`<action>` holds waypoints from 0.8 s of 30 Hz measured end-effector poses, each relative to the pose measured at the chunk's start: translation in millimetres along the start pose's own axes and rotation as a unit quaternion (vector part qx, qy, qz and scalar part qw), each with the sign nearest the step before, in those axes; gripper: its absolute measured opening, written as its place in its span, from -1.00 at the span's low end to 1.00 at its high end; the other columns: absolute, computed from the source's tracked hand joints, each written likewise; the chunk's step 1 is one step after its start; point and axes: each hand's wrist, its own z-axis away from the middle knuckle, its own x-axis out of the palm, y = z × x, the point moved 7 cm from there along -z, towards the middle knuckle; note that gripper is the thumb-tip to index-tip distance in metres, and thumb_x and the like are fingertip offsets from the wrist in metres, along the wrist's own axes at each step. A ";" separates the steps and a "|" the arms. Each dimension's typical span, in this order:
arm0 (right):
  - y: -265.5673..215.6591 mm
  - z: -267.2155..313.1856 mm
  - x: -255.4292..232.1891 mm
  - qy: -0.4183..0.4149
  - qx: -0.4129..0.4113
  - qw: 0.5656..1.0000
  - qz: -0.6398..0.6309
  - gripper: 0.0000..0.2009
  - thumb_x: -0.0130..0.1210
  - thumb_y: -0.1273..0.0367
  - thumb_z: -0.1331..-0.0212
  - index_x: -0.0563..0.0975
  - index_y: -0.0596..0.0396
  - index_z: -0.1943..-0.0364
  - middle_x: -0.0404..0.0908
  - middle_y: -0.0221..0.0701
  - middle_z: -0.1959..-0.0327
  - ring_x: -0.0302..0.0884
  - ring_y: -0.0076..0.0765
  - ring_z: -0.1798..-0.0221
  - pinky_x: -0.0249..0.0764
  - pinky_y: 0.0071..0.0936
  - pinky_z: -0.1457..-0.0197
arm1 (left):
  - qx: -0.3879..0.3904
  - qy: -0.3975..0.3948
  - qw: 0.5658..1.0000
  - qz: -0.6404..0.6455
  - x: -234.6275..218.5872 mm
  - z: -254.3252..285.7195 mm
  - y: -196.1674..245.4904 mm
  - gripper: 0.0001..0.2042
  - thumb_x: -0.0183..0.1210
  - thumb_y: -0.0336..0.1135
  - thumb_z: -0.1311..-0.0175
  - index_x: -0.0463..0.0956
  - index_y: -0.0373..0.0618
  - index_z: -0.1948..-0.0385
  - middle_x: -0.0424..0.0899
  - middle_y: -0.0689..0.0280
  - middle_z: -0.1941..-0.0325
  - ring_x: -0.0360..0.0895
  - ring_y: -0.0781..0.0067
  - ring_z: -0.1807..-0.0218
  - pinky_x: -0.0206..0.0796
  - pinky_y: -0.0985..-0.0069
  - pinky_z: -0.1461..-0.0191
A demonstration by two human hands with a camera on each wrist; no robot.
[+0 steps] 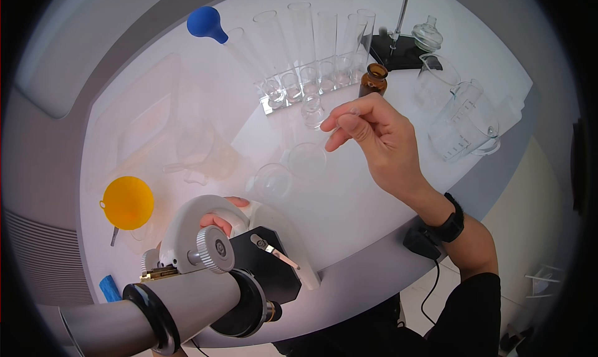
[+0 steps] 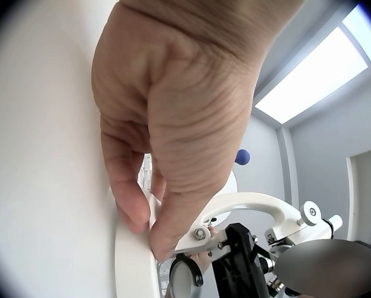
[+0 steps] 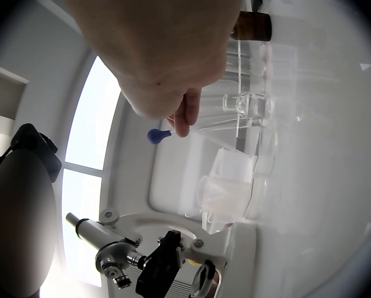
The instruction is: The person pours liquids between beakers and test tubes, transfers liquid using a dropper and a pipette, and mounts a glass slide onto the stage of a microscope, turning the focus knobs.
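A white and grey microscope (image 1: pixel 205 295) with a black stage (image 1: pixel 271 276) stands at the near left. My left hand (image 1: pixel 218 223) is mostly hidden behind its arm in the head view. In the left wrist view, the thumb and fingers of the left hand (image 2: pixel 173 124) grip the edge of the white base (image 2: pixel 134 267). My right hand (image 1: pixel 386 142) is raised over the table, thumb and fingertips together, pinching a small clear piece (image 1: pixel 355 111) whose kind I cannot tell. Below and left of it lie two round clear glass dishes (image 1: pixel 307 160).
Behind the right hand stand a rack of test tubes (image 1: pixel 268 108), a small glass vessel (image 1: pixel 313 115) and a brown bottle (image 1: pixel 375 76). Glass beakers (image 1: pixel 461 129) stand at the right. A yellow funnel (image 1: pixel 128 202), pale plastic beakers (image 1: pixel 205 151) and a blue rubber bulb (image 1: pixel 205 22) are leftward.
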 end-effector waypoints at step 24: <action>-2.0 -0.6 1.4 -0.013 -0.015 0.999 0.026 -0.81 0.04 0.32 -0.38 0.53 0.20 0.25 0.67 -0.33 0.34 0.66 -0.53 0.37 0.54 -0.62 0.25 | 0.056 -0.032 0.998 -0.027 -3.5 -2.3 2.0 -0.84 0.18 -0.40 -0.23 0.52 -0.30 0.26 0.48 0.14 -0.20 0.55 0.37 -0.06 0.39 0.51 -0.12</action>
